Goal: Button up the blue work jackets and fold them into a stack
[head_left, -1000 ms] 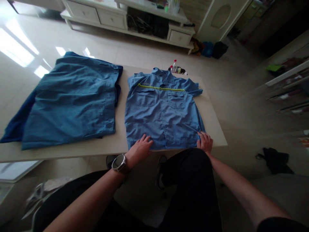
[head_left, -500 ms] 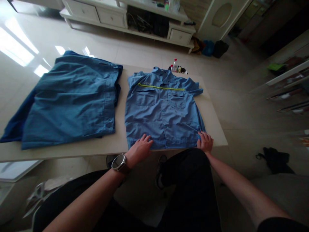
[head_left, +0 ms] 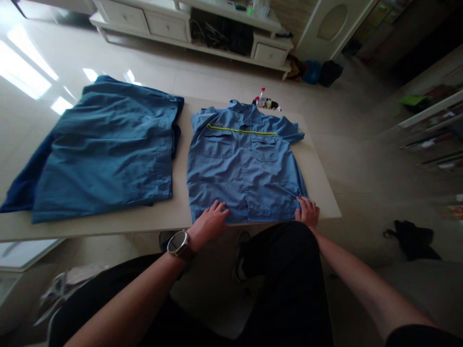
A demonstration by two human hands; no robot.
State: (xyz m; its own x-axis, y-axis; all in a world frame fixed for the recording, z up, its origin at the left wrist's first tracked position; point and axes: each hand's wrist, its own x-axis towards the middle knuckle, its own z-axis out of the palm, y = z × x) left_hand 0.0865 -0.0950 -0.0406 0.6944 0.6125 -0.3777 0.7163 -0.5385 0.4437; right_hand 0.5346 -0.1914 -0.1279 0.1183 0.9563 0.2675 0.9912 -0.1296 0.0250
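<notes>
A blue short-sleeved work shirt [head_left: 224, 166] lies front up on the white table, its collar away from me and its hem along the near edge. It has two chest pockets and a yellow-green stripe. My left hand [head_left: 210, 219], with a watch on its wrist, rests open on the left part of the hem, fingers spread. At the right hem corner, my right hand [head_left: 307, 211] has bent fingers and thumb closed on the cloth. Left of the shirt lies a stack of blue garments [head_left: 112, 144], a darker blue one showing underneath.
The white table's edge [head_left: 181, 222] runs just in front of my knees. Bottles with red caps [head_left: 262, 99] stand beyond its far side. Farther back is a white cabinet with drawers [head_left: 166, 29]. A black item [head_left: 412, 238] lies on the floor at right.
</notes>
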